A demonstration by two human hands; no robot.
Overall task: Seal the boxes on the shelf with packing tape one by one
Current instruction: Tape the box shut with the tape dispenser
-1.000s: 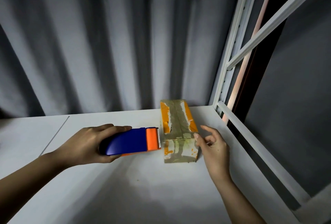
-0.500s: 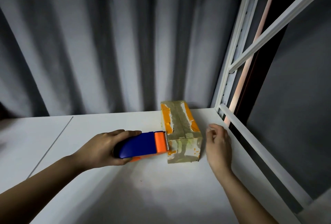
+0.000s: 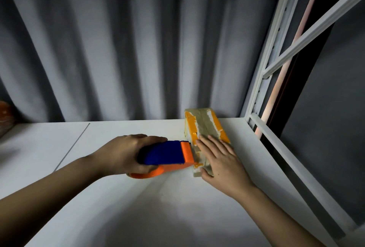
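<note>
here, nearest the camera, two bare forearms reach in over the white shelf point(image 3: 138, 217). the left hand point(image 3: 122, 154) has its grip curled round the blue body of the tape dispenser point(image 3: 166, 153), whose orange front end sits against the near left side of the box point(image 3: 203, 126). the right hand point(image 3: 221, 160) lies flat on the near end of the box's top, fingers straight, thumb down at the near face, holding nothing and only pressing. the box stands on the shelf just beside the right-hand rail point(image 3: 296, 158), its top already striped with tape over orange. judging by this, the step in hand is steadying the box to start a strip; the next move likely calls for firm downward pressure and a straight pull of the dispenser. beyond hangs a grey pleated curtain point(image 3: 118, 49), and the white shelf frame point(image 3: 272, 49) rises at the right.
</note>
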